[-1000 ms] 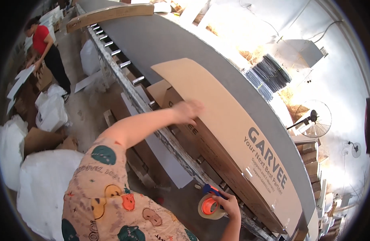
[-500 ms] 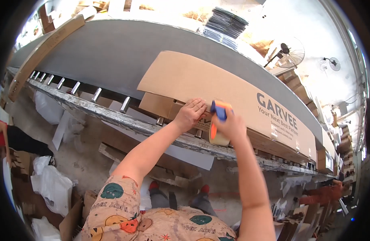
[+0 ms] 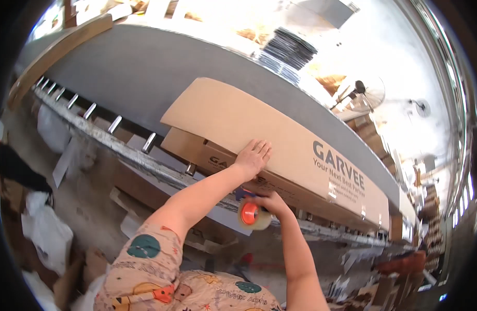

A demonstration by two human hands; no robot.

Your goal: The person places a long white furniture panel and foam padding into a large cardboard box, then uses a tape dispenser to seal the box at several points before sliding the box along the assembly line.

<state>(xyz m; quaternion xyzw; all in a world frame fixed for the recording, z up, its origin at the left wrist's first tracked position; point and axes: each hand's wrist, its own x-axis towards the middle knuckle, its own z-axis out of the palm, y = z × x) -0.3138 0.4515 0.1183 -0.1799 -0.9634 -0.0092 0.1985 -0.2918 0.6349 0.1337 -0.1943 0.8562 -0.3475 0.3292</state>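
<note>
At the far left, part of another person's dark trouser leg [image 3: 22,168] shows, with a white plastic bag [image 3: 47,236] on the floor below it. Above, a long, narrow brown board [image 3: 57,58] lies across the left end of the grey surface [image 3: 150,59]. Along the near edge of that surface runs a row of metal rollers [image 3: 114,124], bordered by a worn rail [image 3: 122,151].

The long brown carton [image 3: 285,147] lies lengthwise over the rollers, along the near edge of the grey surface. Its left end is open, the upper panel jutting over a flap beneath; dark printing marks the top toward the right end.

The left hand [image 3: 253,158] rests palm down on the carton's top by its near edge, fingers extended and slightly apart, gripping nothing. Just in front of the carton's near side, above the rail, is a tape dispenser [image 3: 248,213] with a blue part and an orange core, somewhat blurred. The right hand [image 3: 273,201] is clamped on it.

Beyond the far edge of the surface are a stack of dark sheets [image 3: 289,49] and, further right, a black fan [image 3: 360,88].
</note>
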